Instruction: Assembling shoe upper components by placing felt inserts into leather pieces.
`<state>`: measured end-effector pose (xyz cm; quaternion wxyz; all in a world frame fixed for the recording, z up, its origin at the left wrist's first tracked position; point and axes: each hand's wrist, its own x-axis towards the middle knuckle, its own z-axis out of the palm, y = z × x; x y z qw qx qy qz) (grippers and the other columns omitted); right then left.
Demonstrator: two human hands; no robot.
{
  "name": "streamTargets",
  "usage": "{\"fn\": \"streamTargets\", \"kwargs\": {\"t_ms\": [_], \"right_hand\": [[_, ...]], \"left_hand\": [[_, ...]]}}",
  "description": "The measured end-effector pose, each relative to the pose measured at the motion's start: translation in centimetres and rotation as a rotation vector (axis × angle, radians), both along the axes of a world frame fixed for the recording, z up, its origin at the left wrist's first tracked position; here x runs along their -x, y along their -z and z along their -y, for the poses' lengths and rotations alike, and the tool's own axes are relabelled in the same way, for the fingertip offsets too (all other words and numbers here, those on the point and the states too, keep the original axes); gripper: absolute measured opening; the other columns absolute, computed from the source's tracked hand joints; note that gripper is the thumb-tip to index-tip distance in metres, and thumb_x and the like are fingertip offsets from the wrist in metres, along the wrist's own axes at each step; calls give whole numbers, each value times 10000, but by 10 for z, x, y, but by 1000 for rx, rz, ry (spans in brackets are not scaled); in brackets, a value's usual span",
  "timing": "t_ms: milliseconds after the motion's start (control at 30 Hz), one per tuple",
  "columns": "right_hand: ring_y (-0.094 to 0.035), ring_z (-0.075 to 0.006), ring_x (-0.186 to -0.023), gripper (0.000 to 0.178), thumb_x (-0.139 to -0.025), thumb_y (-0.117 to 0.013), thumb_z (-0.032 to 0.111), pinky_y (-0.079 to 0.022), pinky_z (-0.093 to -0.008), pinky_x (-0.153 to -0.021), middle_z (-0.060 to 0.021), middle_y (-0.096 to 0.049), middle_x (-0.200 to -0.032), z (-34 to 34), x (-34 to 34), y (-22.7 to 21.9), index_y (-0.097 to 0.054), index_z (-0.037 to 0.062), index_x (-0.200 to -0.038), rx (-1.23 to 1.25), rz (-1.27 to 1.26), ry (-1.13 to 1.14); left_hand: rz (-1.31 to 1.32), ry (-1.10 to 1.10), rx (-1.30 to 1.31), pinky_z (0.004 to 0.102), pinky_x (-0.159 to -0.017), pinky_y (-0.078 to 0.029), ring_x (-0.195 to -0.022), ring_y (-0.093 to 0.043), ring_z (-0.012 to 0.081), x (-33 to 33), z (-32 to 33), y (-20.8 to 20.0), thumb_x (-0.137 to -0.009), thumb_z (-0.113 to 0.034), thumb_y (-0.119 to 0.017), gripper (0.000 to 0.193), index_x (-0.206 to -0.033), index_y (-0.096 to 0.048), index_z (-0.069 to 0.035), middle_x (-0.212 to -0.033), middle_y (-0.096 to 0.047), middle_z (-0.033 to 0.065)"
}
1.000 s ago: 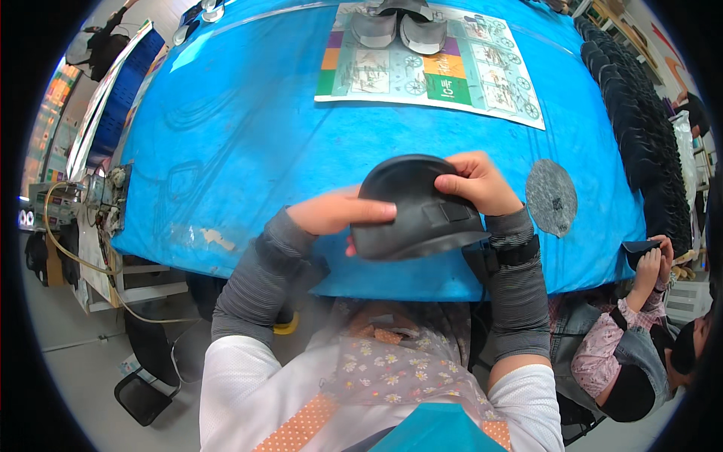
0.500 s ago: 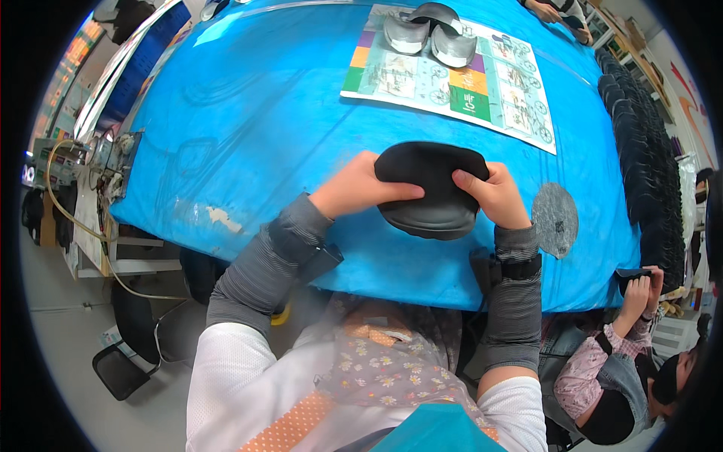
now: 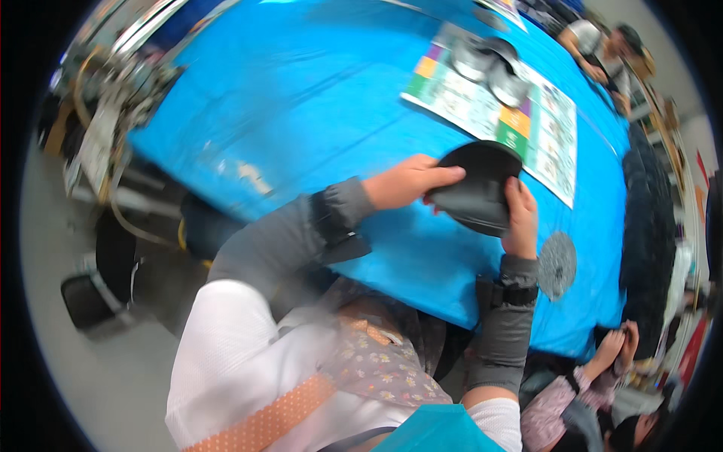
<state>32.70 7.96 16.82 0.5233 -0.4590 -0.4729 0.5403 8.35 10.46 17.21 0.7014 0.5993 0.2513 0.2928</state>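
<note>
A black, smooth, curved moulded piece (image 3: 476, 188) with a rounded outline is held between my two hands above the blue-covered table (image 3: 301, 105). My left hand (image 3: 407, 183) grips its left edge, thumb on top and fingers underneath. On the right edge my right hand (image 3: 521, 218) is closed, its thumb lying along the surface. The piece is tilted, and its underside is hidden. Beyond it, several similar curved pieces (image 3: 506, 81), black and shiny grey, rest on a colourful printed sheet (image 3: 559, 167).
A grey round pad (image 3: 557, 265) lies right of my right forearm. Long rows of stacked black pieces (image 3: 649, 226) line the table's right side. One co-worker's hands (image 3: 614, 350) are at the lower right; another person (image 3: 602, 64) sits far right. Machinery (image 3: 124, 109) stands at left.
The view has turned, so the table and sheet appear rotated clockwise. Both hands still hold the black piece, which now sits further right in view and more tilted.
</note>
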Motion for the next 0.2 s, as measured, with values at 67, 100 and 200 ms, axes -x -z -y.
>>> {"fn": "streamTargets", "kwargs": {"t_ms": [67, 100, 200], "right_hand": [[-600, -130, -904, 391, -966, -475, 317, -490, -267, -788, -72, -612, -1065, -7, -12, 15, -541, -13, -1166, 48, -90, 24], [-608, -155, -925, 426, -971, -455, 346, -496, -284, -808, -89, -605, -1089, -8, -12, 16, -523, -14, -1189, 51, -129, -10], [-566, -288, -1100, 559, -983, -355, 419, -487, -381, -916, -200, -531, -1235, -5, 11, 4, -438, -57, -1265, 6, -157, -194]], "left_hand": [[-62, -12, -221, 251, -503, -371, -521, -492, 90, -2, 5, -18, -929, -415, -467, 480, -667, -630, -47, -583, -588, 26], [-137, -62, -180, 269, -509, -385, -512, -495, 108, -4, 6, -15, -921, -421, -477, 481, -662, -621, -41, -558, -570, 36], [-253, -234, -373, 333, -535, -415, -486, -510, 195, 23, 18, -16, -902, -451, -484, 518, -635, -602, -24, -520, -559, 51]]}}
